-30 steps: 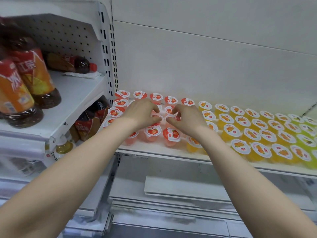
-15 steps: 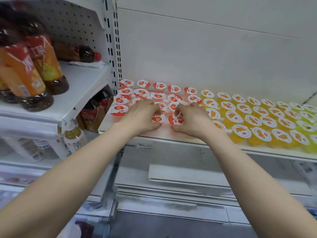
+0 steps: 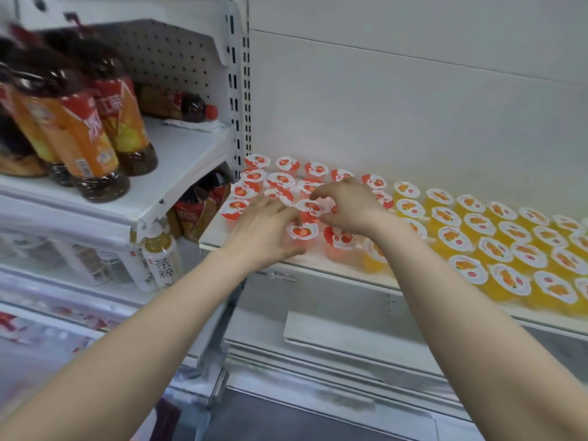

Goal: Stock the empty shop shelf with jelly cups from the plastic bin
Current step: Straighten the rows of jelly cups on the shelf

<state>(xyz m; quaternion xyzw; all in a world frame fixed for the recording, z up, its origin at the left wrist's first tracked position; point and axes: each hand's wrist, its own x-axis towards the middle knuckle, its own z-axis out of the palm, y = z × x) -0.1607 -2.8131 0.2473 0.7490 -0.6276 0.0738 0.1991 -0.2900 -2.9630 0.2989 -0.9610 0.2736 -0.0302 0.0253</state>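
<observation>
White shop shelving fills the view, with a plain white back wall point(image 3: 413, 106) behind the shelf point(image 3: 318, 261) being stocked. Off to the left there's a slotted upright post point(image 3: 237, 90) and a neighbouring bay with a pegboard back point(image 3: 165, 52). That bay has big tea bottles point(image 3: 95, 144) with orange labels standing up, plus one dark bottle point(image 3: 184, 105) lying on its side at the back. One level down a pale bottle with a white label point(image 3: 160, 259) sticks out near the corner of the shelf. Below the shelf a loose white board point(image 3: 350, 332) lies flat.

The shelf is packed: red jelly cups point(image 3: 281, 179) in rows at the left end, yellow jelly cups point(image 3: 474, 221) touching in rows across the rest. So both bare arms reach in over the front edge with cups crowded all round.

The left grip point(image 3: 264, 230) has fingers over the top and thumb underneath a front cup point(image 3: 302, 232) in the red bunch, closed round it near the shelf edge. The right grip point(image 3: 350, 208) is curled, with its index finger and thumb at the rim of a middle cup point(image 3: 308, 206) one row back. Honestly can't tell if it's actually clamped or just touching. Another red cup point(image 3: 340, 238) sits just under the right wrist.
</observation>
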